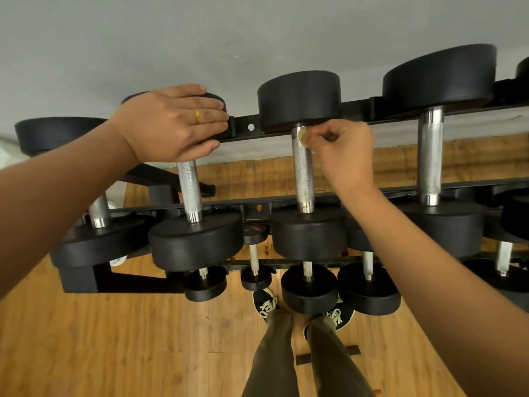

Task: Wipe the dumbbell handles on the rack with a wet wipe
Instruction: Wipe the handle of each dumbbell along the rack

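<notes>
Several black dumbbells with knurled steel handles lie across the top tier of a black rack (357, 106). My left hand (174, 121) rests flat with straight fingers on the far head of the second dumbbell, above its handle (189, 190). My right hand (340, 151) has its fingers curled and pinches a small, mostly hidden wipe (301, 137) against the top of the middle dumbbell's handle (303, 179), just under its far head (299, 100). Another handle (428, 156) stands to the right.
A lower tier holds several smaller dumbbells (309, 287). My legs and shoes (264, 303) stand on the wooden floor (114, 339) close to the rack. A grey wall (200, 38) is behind the rack. A small wooden block (303, 358) lies by my feet.
</notes>
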Demonstrator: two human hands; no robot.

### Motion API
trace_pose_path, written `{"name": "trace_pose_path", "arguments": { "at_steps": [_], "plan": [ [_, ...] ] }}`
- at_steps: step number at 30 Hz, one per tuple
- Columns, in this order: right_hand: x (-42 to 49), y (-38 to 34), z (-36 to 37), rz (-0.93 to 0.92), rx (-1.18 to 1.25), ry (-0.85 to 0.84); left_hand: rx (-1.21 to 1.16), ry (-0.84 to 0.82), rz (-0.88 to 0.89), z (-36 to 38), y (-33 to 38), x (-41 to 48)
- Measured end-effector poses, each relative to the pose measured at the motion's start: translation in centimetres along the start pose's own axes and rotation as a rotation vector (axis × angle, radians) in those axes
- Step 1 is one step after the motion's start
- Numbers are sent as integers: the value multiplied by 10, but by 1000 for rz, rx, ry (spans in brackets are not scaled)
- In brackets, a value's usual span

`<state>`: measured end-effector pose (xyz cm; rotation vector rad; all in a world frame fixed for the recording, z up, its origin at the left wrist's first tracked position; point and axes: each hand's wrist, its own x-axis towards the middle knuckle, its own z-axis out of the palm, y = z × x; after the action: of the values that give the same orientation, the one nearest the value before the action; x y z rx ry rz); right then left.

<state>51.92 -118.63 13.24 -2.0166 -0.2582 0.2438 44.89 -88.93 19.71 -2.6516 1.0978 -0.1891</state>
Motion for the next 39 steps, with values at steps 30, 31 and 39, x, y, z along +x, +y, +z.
{"name": "trace_pose_path", "arguments": {
  "at_steps": [30, 31, 39],
  "plan": [
    [-57, 10, -21, 205, -315, -427, -4, -27, -11, -2, 2, 1],
    [-54, 9, -22, 210, -310, -452, -3, -27, -14, -2, 2, 1],
    [-26, 11, -38, -374, -341, -182, -11, -15, -12, 0, 1, 0]
  ]
}}
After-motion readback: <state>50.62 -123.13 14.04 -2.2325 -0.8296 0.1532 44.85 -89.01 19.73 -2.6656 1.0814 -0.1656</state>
